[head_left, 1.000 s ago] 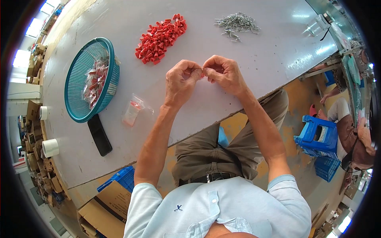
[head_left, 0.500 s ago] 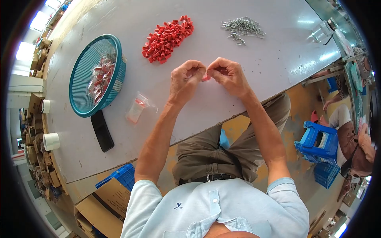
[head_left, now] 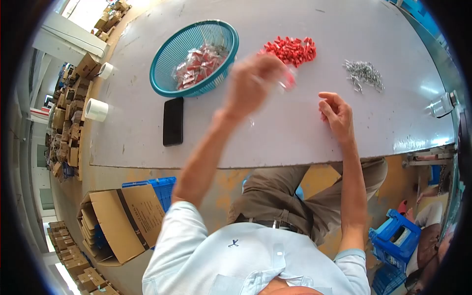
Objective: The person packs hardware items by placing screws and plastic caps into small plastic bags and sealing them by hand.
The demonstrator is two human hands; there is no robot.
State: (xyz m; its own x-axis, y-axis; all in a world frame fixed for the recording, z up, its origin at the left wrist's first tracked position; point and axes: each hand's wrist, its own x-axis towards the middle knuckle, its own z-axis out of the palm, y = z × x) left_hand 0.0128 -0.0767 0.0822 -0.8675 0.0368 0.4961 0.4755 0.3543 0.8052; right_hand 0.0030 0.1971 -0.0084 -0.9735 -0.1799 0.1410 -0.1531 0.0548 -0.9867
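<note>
My left hand [head_left: 251, 81], smeared by motion, is raised over the table with its fingers closed on a small clear plastic bag [head_left: 286, 82] with something red in it. Just beyond the bag lies a pile of red plastic caps [head_left: 297, 50]. My right hand [head_left: 337, 117] rests at the table, its fingers loosely curled and the thumb apart, with nothing visible in them. A pile of small silvery metal pins [head_left: 365, 74] lies beyond the right hand. Left of my left hand stands a teal basket [head_left: 158, 73] with several filled bags [head_left: 200, 66] in it.
A black phone [head_left: 173, 122] lies below the basket. Two tape rolls [head_left: 97, 110] stand at the table's left edge. A glass jar [head_left: 441, 105] lies at the right edge. Below are a cardboard box [head_left: 129, 223] and a blue stool [head_left: 396, 238], with another person at far right.
My hands have come apart: the left went up and left with a bag, the right stays lower right, fingers loosened. The bag beside the phone is gone from there. The camera view has turned.
</note>
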